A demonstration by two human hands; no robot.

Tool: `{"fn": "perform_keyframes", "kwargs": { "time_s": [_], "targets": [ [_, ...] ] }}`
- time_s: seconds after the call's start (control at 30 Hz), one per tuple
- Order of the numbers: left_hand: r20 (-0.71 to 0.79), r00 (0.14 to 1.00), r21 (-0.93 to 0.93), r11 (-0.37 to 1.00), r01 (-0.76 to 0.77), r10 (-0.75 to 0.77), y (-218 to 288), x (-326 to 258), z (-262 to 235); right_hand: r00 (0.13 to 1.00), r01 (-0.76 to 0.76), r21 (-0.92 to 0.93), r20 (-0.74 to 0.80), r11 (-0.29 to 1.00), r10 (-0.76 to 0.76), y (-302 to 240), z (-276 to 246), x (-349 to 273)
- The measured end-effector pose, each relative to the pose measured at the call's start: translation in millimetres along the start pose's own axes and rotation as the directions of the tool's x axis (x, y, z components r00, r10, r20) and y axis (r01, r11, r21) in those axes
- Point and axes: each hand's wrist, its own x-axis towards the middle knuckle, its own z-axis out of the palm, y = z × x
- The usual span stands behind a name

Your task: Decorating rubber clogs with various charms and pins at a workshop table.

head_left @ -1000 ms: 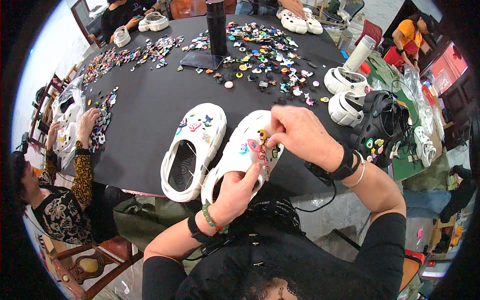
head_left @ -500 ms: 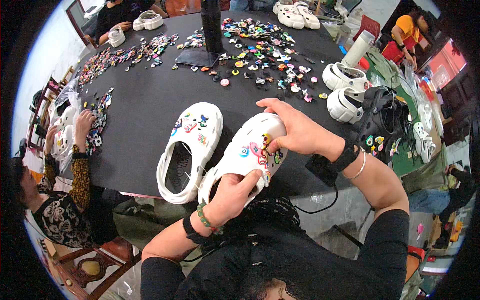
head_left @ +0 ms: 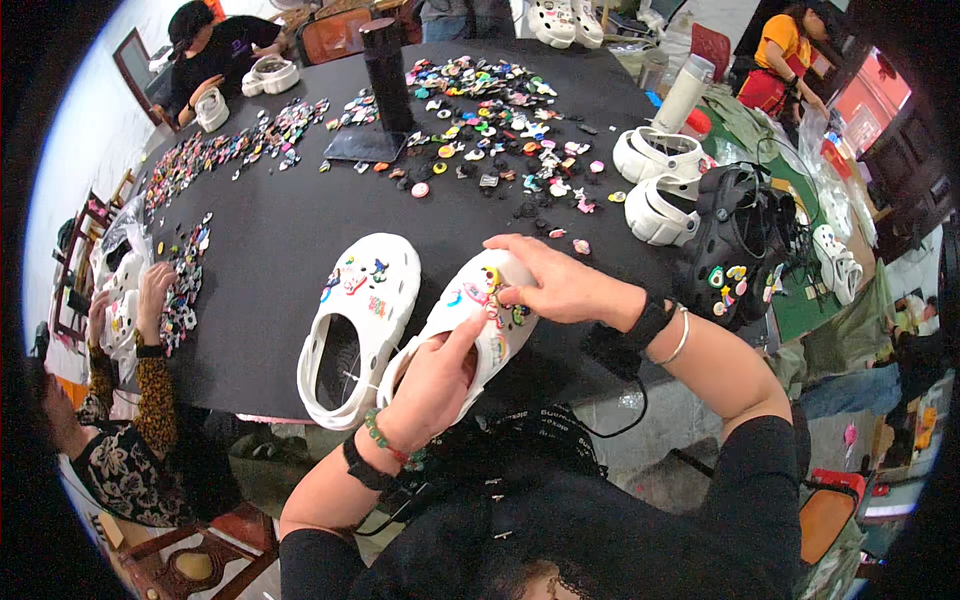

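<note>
Gripping the white foam clog (head_left: 470,325) at table (head_left: 260,250) edge, six o'clock, our left hand (head_left: 432,385) cups its heel; right hand (head_left: 560,285) pinches a charm (head_left: 495,293). Off-centre pressure could pop it loose.

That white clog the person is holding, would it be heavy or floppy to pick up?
Probably light: the left hand alone props up the white clog by its heel end. It looks fairly stiff, keeping its shape while the right hand presses at the charms on its toe. The holed foam-like surface probably isn't slippery.
</note>
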Motion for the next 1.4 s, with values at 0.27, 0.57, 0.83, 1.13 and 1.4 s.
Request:
{"fn": "perform_keyframes", "kwargs": {
  "time_s": [0.27, 0.57, 0.83, 1.13, 1.4],
  "targets": [
    [0.121, 0.991, 0.24, 0.97, 0.033, -0.064, 17.5, -29.8, -6.7, 0.997, 0.068, -0.061, -0.019, 0.996, -0.07, 12.9, -0.8, -0.2],
    [0.091, 0.988, 0.565, 0.823, 0.051, -0.124, 40.4, -73.0, -28.3, 0.986, -0.054, -0.192, 0.143, 0.98, 0.082, 0.2, -7.0, -20.8],
    [0.131, 0.99, 0.933, 0.343, -0.106, -0.051, 50.5, -100.8, -26.7, 0.954, -0.079, -0.146, 0.274, 0.986, 0.117, 7.2, -29.7, -9.0],
    [0.49, 0.868, 0.861, -0.109, -0.497, -0.079, 51.7, -112.6, -24.4, 0.932, -0.356, -0.652, -0.201, 0.67, 0.301, 106.6, -97.5, 34.0],
    [0.311, 0.909, 0.947, -0.011, -0.321, 0.276, 85.3, -129.6, -14.3, 0.835, -0.484, -0.625, -0.54, 0.613, 0.109, 150.1, -110.3, 64.8]
  ]
}}
